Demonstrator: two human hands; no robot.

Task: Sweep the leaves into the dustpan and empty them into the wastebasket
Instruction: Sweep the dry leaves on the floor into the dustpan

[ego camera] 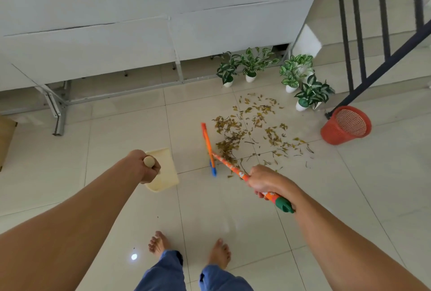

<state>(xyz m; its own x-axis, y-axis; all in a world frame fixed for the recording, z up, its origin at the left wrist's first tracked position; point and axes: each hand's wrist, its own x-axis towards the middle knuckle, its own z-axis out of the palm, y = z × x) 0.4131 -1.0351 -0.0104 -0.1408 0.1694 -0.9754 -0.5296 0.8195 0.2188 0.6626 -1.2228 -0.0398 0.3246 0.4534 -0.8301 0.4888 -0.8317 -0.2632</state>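
the left hand (pixel 149 167) grips the dustpan (pixel 163 169) handle at center, ready to catch; the right hand (pixel 268 182) grips the broom (pixel 208 148) beside the leaves (pixel 251 127), ready to push them.

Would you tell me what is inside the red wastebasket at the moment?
The red wastebasket tilts its mouth toward the camera, showing only its mesh wall and bottom; no leaves are visible inside. The near wall's inner face is hidden. The dry leaves lie on the floor.
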